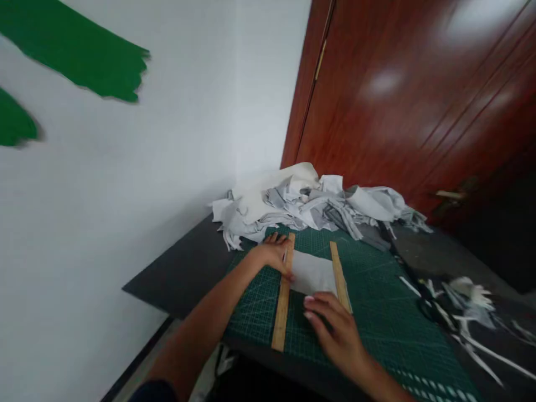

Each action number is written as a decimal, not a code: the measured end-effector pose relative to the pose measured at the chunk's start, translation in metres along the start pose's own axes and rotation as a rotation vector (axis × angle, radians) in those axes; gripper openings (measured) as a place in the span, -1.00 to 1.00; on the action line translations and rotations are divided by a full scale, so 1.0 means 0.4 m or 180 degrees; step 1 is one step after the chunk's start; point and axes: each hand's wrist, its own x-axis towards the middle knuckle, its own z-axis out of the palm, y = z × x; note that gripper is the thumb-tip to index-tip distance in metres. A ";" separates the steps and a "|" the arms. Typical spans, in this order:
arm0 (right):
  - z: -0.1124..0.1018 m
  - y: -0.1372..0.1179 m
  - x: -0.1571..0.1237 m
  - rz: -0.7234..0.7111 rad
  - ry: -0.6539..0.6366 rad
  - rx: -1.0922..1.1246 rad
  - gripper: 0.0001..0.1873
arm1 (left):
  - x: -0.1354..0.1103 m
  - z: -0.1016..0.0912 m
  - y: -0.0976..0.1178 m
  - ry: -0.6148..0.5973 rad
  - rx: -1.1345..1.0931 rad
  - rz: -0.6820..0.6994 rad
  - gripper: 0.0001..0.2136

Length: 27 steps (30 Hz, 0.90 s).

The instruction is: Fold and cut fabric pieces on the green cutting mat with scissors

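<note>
A light grey piece of cloth [312, 272] lies on a green cutting mat [377, 301], between two wooden rulers. The left ruler [282, 312] runs along the cloth's left side, and the right ruler [340, 276] rests over its right side. My left hand [274, 255] lies across the left ruler, fingers spread and thumb over the wood by the cloth. Just below the cloth's near edge is my right hand [335, 329], its thumb and forefinger apart with nothing seen between them. It partly hides the cloth's near right corner and is close to the right ruler's lower end.
A heap of white and grey cloth scraps [301, 204] lies along the table's far side. Thin offcuts [469, 312] are piled at the right, beside a dark-handled tool [427, 307] that looks like scissors. A white wall [176, 167] and a reddish wooden door [377, 111] border the table.
</note>
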 end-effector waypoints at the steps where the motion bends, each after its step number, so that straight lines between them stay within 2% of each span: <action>1: 0.020 -0.028 -0.016 -0.0035 0.0018 0.0097 -0.73 | 0.004 0.002 -0.002 0.0021 -0.0013 0.0016 0.41; 6: 0.101 -0.155 -0.059 -0.0310 -0.0027 0.0486 -0.76 | 0.016 0.008 -0.009 0.0110 -0.0093 0.0087 0.36; 8: 0.124 -0.187 -0.039 -0.0375 -0.0086 0.0542 -0.75 | 0.014 0.008 -0.010 0.0091 -0.0083 0.0098 0.35; 11: 0.157 -0.192 0.043 -0.0357 -0.0052 0.0582 -0.72 | 0.015 0.010 -0.014 0.0055 -0.0015 0.0107 0.34; 13: 0.181 -0.158 0.120 -0.0194 0.0337 0.0673 -0.75 | 0.020 0.014 -0.018 0.0148 0.0001 0.0107 0.20; 16: 0.207 -0.065 0.222 0.0453 0.1068 0.0886 -0.76 | 0.035 0.024 -0.027 0.0228 0.0035 0.0118 -0.12; 18: 0.213 0.006 0.254 0.0784 0.1467 0.0818 -0.77 | 0.042 0.028 -0.030 0.0183 0.0073 0.0166 -0.12; 20: 0.210 0.064 0.252 0.0990 0.1475 0.0649 -0.76 | 0.043 0.028 -0.031 0.0179 0.0080 0.0210 0.02; 22: 0.204 0.103 0.232 0.1076 0.1289 0.0471 -0.75 | 0.040 0.025 -0.029 0.0204 0.0071 0.0218 0.10; 24: 0.202 0.123 0.212 0.1230 0.1173 0.0402 -0.73 | 0.036 0.022 -0.026 0.0217 0.0069 0.0206 0.12; 27: 0.210 0.134 0.203 0.1616 0.1232 0.0530 -0.69 | 0.039 0.027 -0.028 0.0233 0.0074 0.0210 0.15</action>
